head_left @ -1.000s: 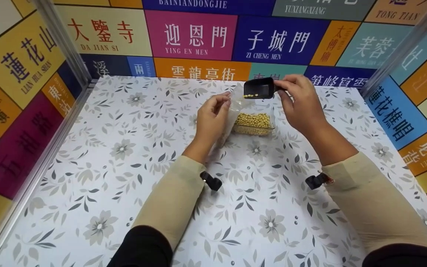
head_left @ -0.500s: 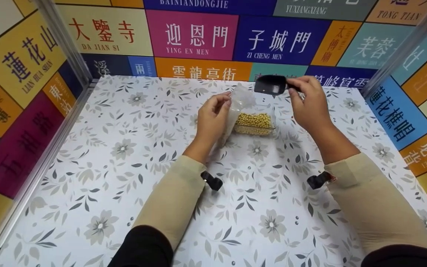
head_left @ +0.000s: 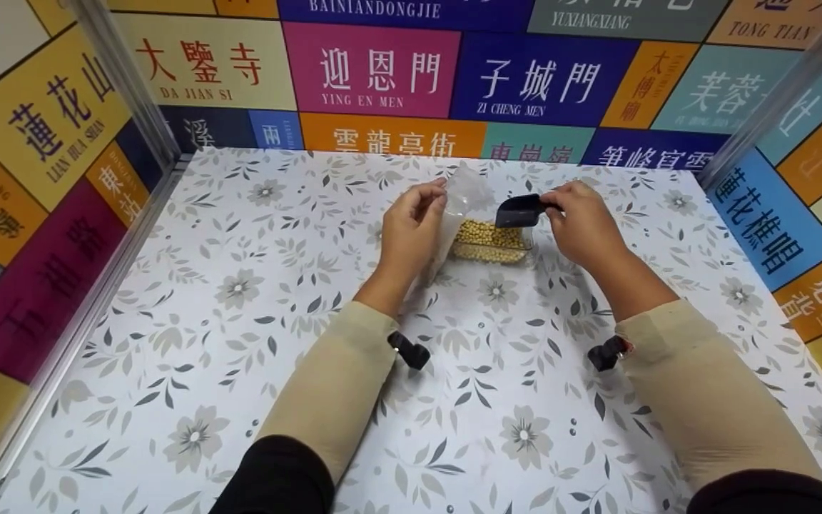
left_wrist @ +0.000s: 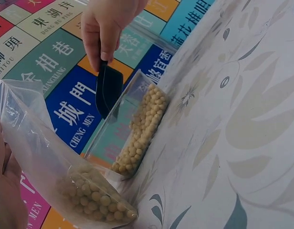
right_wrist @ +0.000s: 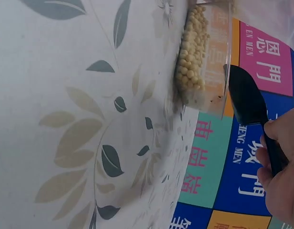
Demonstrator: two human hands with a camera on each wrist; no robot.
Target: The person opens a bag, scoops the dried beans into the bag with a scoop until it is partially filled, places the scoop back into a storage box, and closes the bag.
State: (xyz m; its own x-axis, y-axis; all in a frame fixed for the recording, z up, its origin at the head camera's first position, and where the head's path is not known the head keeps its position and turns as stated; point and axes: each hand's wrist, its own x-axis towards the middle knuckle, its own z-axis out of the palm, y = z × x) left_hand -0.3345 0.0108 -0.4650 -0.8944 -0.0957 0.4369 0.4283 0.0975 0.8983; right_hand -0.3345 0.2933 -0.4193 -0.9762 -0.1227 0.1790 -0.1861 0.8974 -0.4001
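Note:
My right hand [head_left: 582, 223] pinches the handle of a small black scoop [head_left: 516, 211], its bowl tilted at the top of a clear rectangular container [left_wrist: 95, 145]. Yellow soybeans [right_wrist: 192, 52] fill the lower part of that container. Beside it on the left, my left hand [head_left: 411, 221] holds up the top of a clear plastic bag [left_wrist: 37, 129]. A heap of soybeans lies in the bag's bottom, plain in the left wrist view. In the right wrist view the scoop's tip is right at the container's rim.
A white tablecloth [head_left: 311, 343] with grey flowers and leaves covers the table. Panels [head_left: 375, 68] printed with large characters stand behind and at both sides, joined by metal corner posts [head_left: 133, 86]. Black wrist cameras [head_left: 408, 350] sit on both beige sleeves.
The scoop held soybeans beside the bag's mouth a second ago. It moved right, looking nearly bare, then came down to the container. The left hand and bag stayed nearly still.

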